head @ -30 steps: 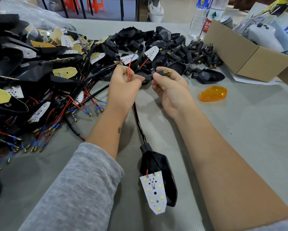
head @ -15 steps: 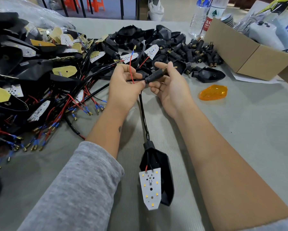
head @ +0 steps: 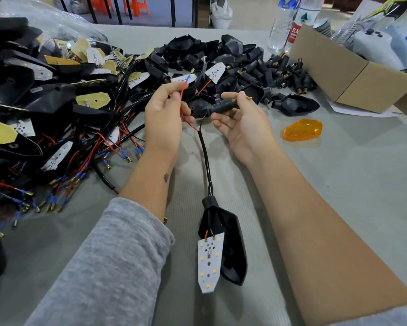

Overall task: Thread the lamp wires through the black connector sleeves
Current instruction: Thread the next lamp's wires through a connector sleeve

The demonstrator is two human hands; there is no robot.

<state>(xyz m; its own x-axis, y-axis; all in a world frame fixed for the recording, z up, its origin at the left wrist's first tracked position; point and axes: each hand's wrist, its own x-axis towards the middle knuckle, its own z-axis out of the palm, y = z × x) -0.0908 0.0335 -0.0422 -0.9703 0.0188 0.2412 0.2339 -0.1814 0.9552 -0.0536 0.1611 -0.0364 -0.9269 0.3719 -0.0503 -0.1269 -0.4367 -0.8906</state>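
I have the right hand [head: 242, 123] pinching the black connector sleeve [head: 221, 106] between thumb and fingertips, held level and raised off the counter [head: 339, 184] so its open end faces the other hand; I judge that keeps the bore lined up for feeding. The left hand [head: 165, 114] is curled around the red wire [head: 183, 100], which stands up out of the fist with its blue-collared brass tip [head: 190, 73] free above, so the end stays stiff and easy to aim. A thin black wire [head: 203, 117] runs up into the sleeve's near end, which suggests one lead is already going through and the red one is next. Below the hands the black cable [head: 206, 158] hangs down to the lamp housing [head: 230, 243], which lies toward the near edge with its white LED board [head: 208, 262] face up; resting it there takes the weight off the wires. The finished and waiting lamps [head: 44, 109] are heaped along the left edge, loose sleeves [head: 280, 74] at the far edge within reach, an orange lens [head: 302, 129] to the right.
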